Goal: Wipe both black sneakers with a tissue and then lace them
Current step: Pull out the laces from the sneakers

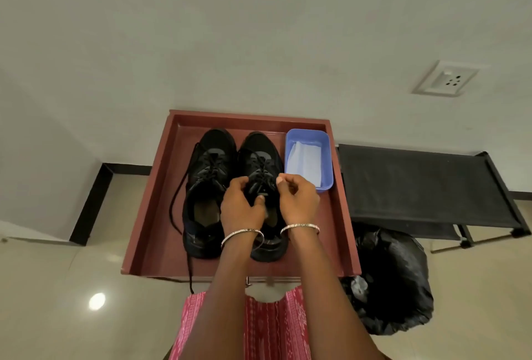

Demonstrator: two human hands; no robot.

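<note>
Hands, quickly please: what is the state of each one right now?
Left hand: closed, gripping the laces of the sneaker nearer the blue tub.
Right hand: closed, fingertips pinching, apparently on the same laces.

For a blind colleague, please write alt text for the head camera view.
A left hand and right hand grip the laces of the right black sneaker, beside the left sneaker on a red-brown tray. A blue tub holding a tissue stands to their right.
</note>
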